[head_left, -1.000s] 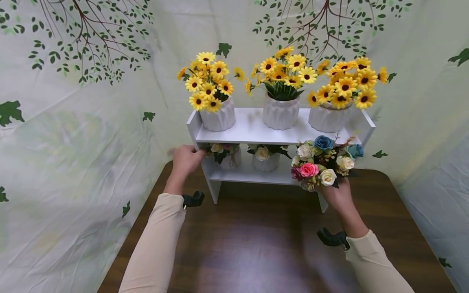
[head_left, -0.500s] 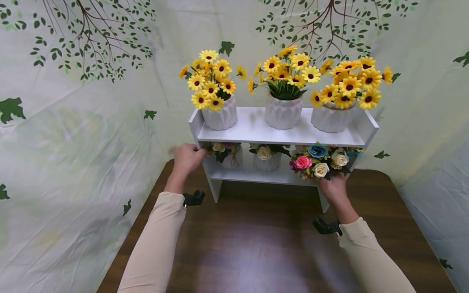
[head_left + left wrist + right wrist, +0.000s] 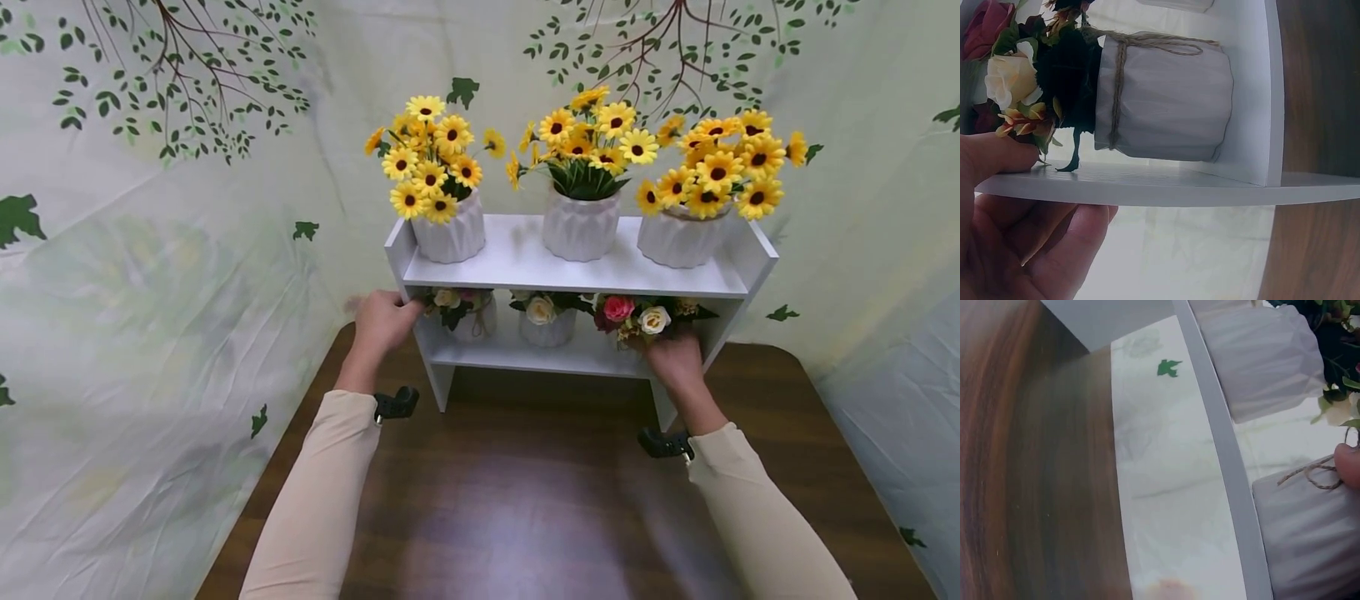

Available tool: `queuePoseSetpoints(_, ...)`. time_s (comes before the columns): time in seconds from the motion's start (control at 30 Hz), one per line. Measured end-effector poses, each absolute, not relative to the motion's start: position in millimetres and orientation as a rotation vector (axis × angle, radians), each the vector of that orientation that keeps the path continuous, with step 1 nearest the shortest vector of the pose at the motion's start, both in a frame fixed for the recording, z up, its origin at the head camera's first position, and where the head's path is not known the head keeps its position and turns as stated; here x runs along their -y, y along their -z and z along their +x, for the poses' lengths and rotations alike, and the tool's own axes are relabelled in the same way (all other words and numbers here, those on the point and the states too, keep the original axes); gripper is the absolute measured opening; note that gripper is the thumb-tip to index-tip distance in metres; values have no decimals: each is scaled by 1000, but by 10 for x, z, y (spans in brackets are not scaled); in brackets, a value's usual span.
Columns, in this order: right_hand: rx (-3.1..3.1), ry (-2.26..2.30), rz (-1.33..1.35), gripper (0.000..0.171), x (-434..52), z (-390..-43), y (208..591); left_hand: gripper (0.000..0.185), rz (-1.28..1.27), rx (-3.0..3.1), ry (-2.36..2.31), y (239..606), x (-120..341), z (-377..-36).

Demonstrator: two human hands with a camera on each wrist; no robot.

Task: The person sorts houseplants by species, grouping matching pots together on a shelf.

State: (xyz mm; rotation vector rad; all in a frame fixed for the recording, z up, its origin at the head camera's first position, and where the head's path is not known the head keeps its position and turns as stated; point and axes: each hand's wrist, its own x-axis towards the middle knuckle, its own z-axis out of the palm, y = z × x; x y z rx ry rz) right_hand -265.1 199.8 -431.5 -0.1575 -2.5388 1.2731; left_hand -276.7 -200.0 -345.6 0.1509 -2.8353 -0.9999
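No writing anywhere; left hand [image 3: 382,321] grips the shelf [image 3: 570,271] (thumb over), right hand [image 3: 675,360] holds the rose pot [image 3: 1310,537].

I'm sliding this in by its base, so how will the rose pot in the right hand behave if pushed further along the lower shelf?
The rose pot looks top-heavy: its blooms spread wider than the white base, so a low push could tip it. The ribbed base with twine probably grips well in the right hand. The blooms may snag under the upper shelf.

Bright, even light; glare patch on table [image 3: 525,500]; head view edges bowed; wrist views soft, close-up blur.
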Motion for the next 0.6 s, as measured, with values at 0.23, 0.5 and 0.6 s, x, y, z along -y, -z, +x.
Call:
queuePoseSetpoints(0.23,2448,-1469,-329,74,-1977,-2527,4371,33,123,2824,989,3433,1971,-2783)
queuePoseSetpoints(0.5,2229,-1206,-48,52,-2035,-1874,4825,28,167,2820,1072,3499,2020,-2721)
queuePoseSetpoints(0.6,2360,-1125,-29,37,-2185,-1644,4941,31,167,2760,1161,3564,2062,-2646)
